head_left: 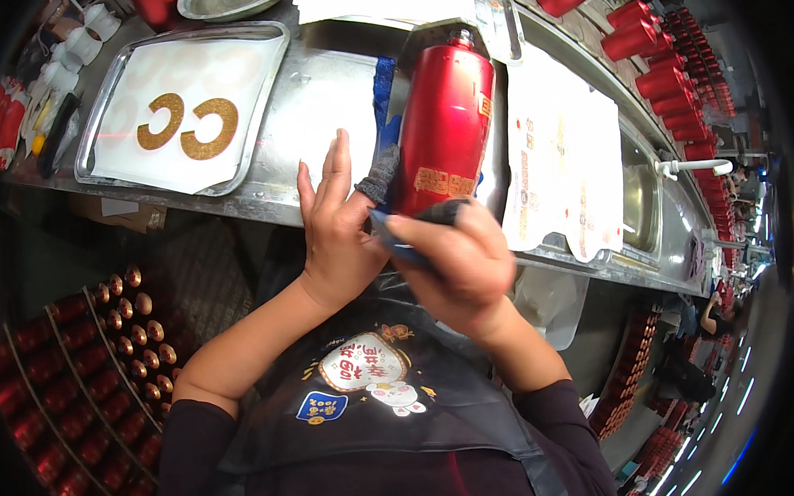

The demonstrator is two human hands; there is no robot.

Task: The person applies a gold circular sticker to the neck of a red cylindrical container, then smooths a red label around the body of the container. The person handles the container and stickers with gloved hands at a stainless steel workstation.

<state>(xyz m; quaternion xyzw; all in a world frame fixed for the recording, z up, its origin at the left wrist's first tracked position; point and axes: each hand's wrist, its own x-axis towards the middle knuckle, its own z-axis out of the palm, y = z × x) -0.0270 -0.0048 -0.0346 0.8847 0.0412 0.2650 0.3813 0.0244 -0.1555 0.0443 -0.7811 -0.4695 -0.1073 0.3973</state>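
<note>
A glossy red bottle [444,113] with a metal neck lies tilted on a dark support, its base toward me. Gold patterned decoration [447,182] shows on its lower part. My left hand [336,228] is beside its base with fingers stretched out and apart; grey knit fabric [379,175] covers one digit next to the bottle. In front of the base, my right hand [468,263] is closed on a blue flat piece [395,237], blurred, its exact kind unclear. Something dark lies along that hand's upper edge.
Left on the metal bench, a tray [275,54] holds white sheet with two gold C-shaped pieces [210,128]. Right of the bottle lies a printed transfer sheet [579,151], near a sink and white faucet [695,167]. Racked red bottles [57,387] stand lower left; more red vessels line the right.
</note>
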